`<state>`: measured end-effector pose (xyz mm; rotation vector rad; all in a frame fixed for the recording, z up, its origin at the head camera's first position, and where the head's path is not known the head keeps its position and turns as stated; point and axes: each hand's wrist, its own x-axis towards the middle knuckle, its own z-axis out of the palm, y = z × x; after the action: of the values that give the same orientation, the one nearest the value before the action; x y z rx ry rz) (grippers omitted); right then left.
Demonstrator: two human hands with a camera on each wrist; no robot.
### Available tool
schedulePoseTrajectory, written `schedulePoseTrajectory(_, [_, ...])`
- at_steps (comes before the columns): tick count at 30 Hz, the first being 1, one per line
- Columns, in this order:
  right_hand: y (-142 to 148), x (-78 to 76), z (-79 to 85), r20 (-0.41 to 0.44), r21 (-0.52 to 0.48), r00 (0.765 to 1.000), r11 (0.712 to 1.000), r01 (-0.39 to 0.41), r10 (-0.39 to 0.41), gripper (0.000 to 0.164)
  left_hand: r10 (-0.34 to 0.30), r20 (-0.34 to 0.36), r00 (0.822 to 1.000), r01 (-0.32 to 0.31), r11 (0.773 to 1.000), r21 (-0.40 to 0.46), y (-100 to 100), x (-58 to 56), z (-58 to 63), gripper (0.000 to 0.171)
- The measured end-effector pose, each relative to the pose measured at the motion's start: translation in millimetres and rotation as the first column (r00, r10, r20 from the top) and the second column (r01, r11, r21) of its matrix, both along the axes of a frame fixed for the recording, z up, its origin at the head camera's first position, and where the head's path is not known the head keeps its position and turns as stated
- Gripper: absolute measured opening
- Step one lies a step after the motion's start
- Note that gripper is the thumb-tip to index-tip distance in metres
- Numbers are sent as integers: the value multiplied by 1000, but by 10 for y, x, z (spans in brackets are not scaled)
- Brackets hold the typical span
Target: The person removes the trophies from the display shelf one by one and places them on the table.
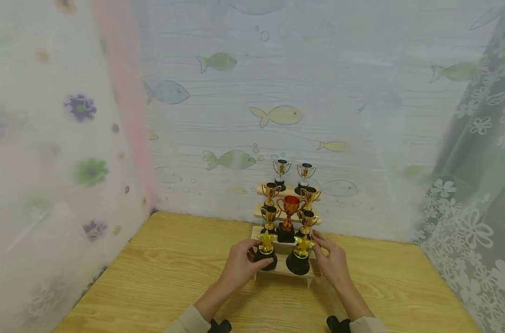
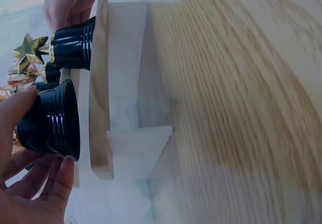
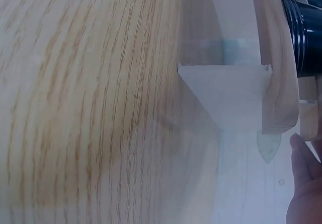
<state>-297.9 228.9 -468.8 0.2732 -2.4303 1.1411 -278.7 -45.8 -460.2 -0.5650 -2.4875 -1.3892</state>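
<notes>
My left hand grips a small star trophy by its black base. The gold star points up, and in the left wrist view a narrow gap separates the base from the front shelf. My right hand holds the right end of the tiered wooden display stand, its fingers at the second step. Close to it, a second star trophy stands on the front step. A red cup trophy stands behind, in the middle, with gold cup trophies around it.
Two silvery cup trophies stand on the top step, before a sheet printed with fish. White legs raise the stand on the wood-grain table. Lacy curtains hang to the right.
</notes>
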Motion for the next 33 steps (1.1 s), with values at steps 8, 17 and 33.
schedulePoseTrajectory(8, [14, 0, -31, -42, -12, 999, 1000, -19, 18, 31, 23, -13, 1000, -23, 1000, -3, -103, -5, -10, 52])
schedulePoseTrajectory(17, [-3, -8, -45, -98, -4, 995, 1000, -8, 8, 30, 66, -24, 998, -66, 998, -4, -242, -14, 15, 53])
schedulePoseTrajectory(33, [11, -21, -42, -93, -4, 996, 1000, -7, 6, 29, 162, -16, 987, -161, 987, 26, -501, -143, 52, 55])
